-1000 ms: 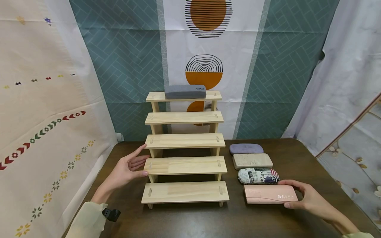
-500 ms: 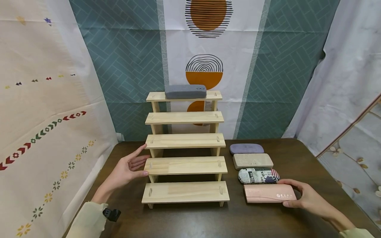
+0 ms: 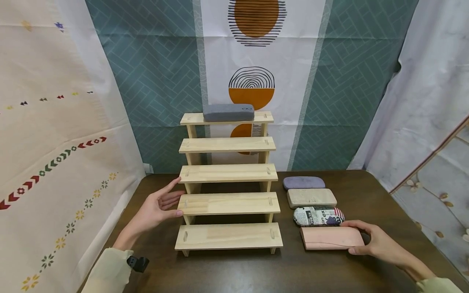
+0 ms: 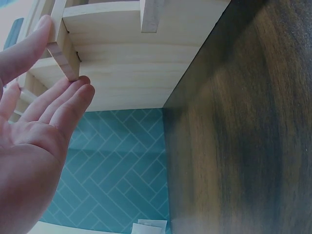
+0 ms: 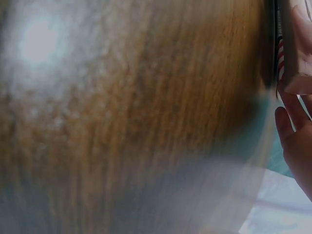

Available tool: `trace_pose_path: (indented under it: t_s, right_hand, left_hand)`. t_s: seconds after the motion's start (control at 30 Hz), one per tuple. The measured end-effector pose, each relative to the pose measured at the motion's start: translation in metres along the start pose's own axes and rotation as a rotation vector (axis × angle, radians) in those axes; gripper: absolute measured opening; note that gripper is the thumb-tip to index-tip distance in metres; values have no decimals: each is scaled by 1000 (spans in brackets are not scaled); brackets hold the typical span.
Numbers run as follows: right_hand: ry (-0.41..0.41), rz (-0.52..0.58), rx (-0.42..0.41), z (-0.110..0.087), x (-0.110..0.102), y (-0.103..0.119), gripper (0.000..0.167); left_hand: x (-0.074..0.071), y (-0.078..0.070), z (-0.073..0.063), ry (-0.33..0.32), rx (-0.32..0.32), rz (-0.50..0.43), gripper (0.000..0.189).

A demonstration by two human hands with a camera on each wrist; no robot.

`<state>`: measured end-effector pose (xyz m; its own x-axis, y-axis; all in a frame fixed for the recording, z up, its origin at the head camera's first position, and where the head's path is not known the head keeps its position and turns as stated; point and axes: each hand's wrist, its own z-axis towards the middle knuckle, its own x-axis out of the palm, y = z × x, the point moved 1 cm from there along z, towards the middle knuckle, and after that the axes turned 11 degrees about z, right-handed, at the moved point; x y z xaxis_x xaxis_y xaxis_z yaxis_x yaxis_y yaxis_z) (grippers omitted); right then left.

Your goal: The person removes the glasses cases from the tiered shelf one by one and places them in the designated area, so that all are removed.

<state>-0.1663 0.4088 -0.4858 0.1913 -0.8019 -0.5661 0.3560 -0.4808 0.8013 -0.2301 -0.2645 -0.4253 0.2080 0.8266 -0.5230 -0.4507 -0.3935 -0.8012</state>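
Note:
A stepped wooden rack [image 3: 229, 203] with several tiers stands mid-table. At its left side, my left hand [image 3: 155, 209] steadies the second tier from the bottom, thumb at the front edge and other fingers behind the board's end; the index fingertip touches the tier above. The left wrist view shows this hand [image 4: 44, 107] around the board end [image 4: 63, 53]. On the right, my right hand [image 3: 377, 242] pinches the right end of a pink glasses case [image 3: 327, 238] between thumb and fingers. The right wrist view catches only part of this hand [image 5: 297, 141] and the case [image 5: 297, 83].
Behind the pink case lie a newsprint-patterned case [image 3: 318, 216], a beige case [image 3: 311, 197] and a purple case [image 3: 303, 182] in a column. A grey-blue glasses case [image 3: 229, 112] rests on the top tier. Fabric hangings surround the dark wooden table [image 3: 234, 274].
The pink case has shifted very slightly left with my right hand, and the print on its lid no longer shows. My left hand stays in place on the rack.

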Motion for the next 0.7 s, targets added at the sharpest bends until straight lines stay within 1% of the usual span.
trace_pose_path:
  t_s: [0.17, 0.47, 0.7]
  right_hand:
    - [-3, -30, -40, 0, 1, -2, 62]
    - [-8, -36, -79, 1, 1, -4, 62]
    - [-15, -60, -74, 1, 1, -6, 62]
  left_hand:
    - [0, 0, 0, 0, 2, 3, 105]
    - [0, -1, 1, 0, 0, 18, 104]
    - [0, -1, 1, 1, 7, 9, 104]
